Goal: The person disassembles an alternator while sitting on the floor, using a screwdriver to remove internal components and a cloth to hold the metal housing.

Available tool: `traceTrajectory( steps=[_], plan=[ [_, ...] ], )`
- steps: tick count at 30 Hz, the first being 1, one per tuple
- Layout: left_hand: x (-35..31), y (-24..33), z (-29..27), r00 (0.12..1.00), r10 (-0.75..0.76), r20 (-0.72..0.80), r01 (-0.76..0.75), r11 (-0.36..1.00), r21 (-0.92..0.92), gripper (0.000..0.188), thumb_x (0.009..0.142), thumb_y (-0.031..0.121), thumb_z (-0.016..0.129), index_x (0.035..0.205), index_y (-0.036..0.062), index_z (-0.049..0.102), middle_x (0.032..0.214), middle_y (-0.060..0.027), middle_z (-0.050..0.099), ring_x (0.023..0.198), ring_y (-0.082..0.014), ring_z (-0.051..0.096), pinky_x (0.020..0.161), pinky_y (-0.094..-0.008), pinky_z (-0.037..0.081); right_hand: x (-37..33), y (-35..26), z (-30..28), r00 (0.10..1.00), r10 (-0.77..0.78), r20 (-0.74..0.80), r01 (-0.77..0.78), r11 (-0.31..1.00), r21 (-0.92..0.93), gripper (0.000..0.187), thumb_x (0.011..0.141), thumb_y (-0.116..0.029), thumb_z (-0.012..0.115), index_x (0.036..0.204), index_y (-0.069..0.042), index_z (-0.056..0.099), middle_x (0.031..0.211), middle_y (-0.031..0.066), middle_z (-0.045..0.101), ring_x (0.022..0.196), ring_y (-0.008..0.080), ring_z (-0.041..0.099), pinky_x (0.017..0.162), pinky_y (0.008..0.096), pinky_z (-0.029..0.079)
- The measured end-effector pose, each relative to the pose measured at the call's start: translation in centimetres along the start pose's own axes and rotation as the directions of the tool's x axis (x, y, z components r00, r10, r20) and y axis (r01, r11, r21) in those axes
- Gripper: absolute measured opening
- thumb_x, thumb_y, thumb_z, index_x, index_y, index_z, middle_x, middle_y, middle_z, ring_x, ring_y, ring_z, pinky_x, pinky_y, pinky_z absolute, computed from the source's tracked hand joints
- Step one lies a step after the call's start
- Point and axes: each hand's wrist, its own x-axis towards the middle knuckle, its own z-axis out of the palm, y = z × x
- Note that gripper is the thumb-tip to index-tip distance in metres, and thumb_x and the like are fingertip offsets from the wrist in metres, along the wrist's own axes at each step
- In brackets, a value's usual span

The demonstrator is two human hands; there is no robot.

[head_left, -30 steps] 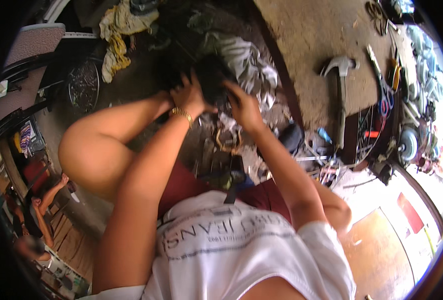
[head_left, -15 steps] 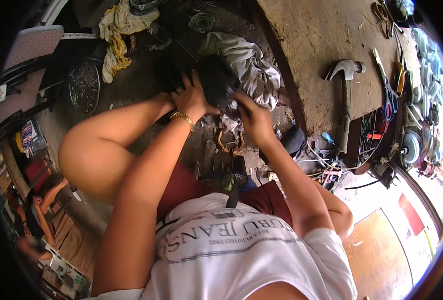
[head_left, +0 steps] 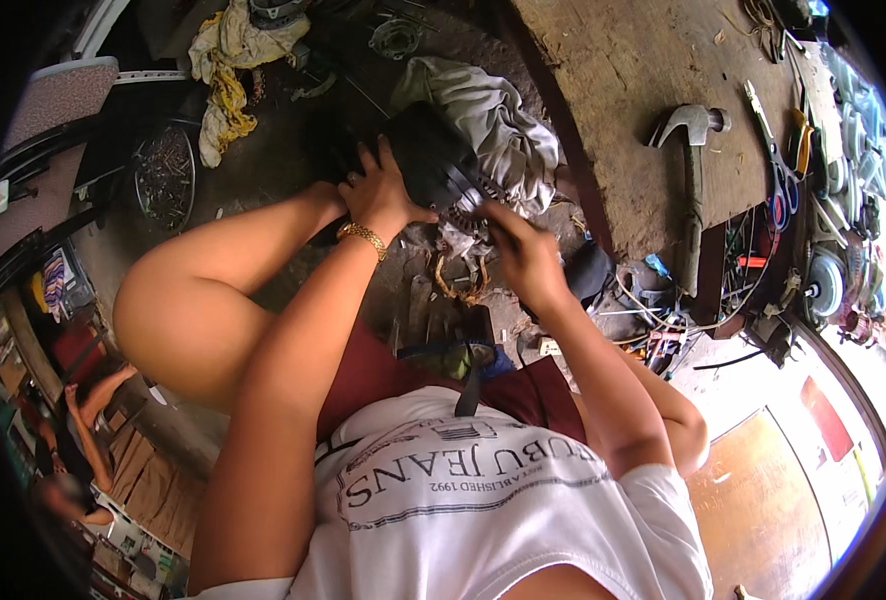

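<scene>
A black, rounded housing-like thing [head_left: 425, 150] is low in front of me between my legs; its exact kind is unclear. My left hand [head_left: 375, 197], with a gold-coloured bracelet at the wrist, grips its near left side, fingers spread over it and thumb along the near edge. At its near right edge is my right hand [head_left: 525, 255], slightly blurred, with fingers curled closed. What these fingers hold is hidden. A shiny metallic part shows close to the right fingertips. Whitish stained cloth [head_left: 463, 235] lies just below the black thing.
A wooden bench [head_left: 623, 60] at the right carries a claw hammer [head_left: 693, 180] and scissors [head_left: 781, 190]. Grey cloth [head_left: 503, 130] lies beyond my hands. A round pan of small metal pieces [head_left: 166, 180] stands at the left. Cables and tools [head_left: 653, 320] clutter the right. Another person's arm [head_left: 83, 430] shows at far left.
My right hand has drawn back slightly, right and toward me, from the black thing's edge, uncovering more of the shiny part. The left hand has stayed in place on it.
</scene>
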Motion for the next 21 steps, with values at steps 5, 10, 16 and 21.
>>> traceTrajectory(
  steps=[5,10,16,21],
  plan=[
    [0.2,-0.4,0.1,0.999,0.009,-0.033,-0.010,1.000,-0.029,0.144,0.044,0.052,0.094,0.155,0.0077,0.013,0.155,-0.0277,0.023,0.122,-0.0477,0.052,0.102,-0.0562,0.038,-3.6,-0.3,-2.9,0.990,-0.139,-0.037,0.139,0.990,-0.009,0.038,0.086,0.010,0.059,0.120,-0.007,0.065,0.098,0.0195,0.072,0.085,0.0342,0.072,0.074,0.0371,0.057],
    [0.2,0.6,-0.6,0.998,0.054,-0.025,-0.055,0.998,-0.028,0.146,0.044,0.053,0.094,0.155,0.0069,0.011,0.156,-0.0282,0.021,0.123,-0.0460,0.052,0.103,-0.0561,0.037,5.5,1.7,4.0,0.987,-0.136,-0.089,0.145,0.983,0.109,0.035,0.092,0.003,0.058,0.124,-0.010,0.061,0.111,0.0159,0.070,0.104,0.0250,0.070,0.082,0.0312,0.054],
    [0.1,0.1,0.0,1.000,-0.005,0.008,0.005,1.000,-0.011,0.146,0.043,0.052,0.095,0.155,0.0069,0.012,0.156,-0.0276,0.022,0.124,-0.0472,0.051,0.103,-0.0559,0.038,-2.1,-0.1,-2.2,0.996,-0.082,-0.042,0.086,0.992,0.088,0.037,0.089,0.007,0.056,0.122,-0.008,0.062,0.109,0.0211,0.068,0.092,0.0374,0.069,0.074,0.0412,0.055],
    [0.4,0.8,0.0,0.999,0.013,-0.032,-0.013,1.000,0.001,0.145,0.043,0.052,0.094,0.154,0.0069,0.014,0.154,-0.0269,0.025,0.123,-0.0467,0.051,0.101,-0.0555,0.040,0.0,2.5,-0.2,0.978,-0.181,-0.105,0.181,0.983,-0.008,0.034,0.089,0.005,0.059,0.120,-0.007,0.063,0.104,0.0189,0.070,0.094,0.0358,0.069,0.075,0.0382,0.056]
  ],
)
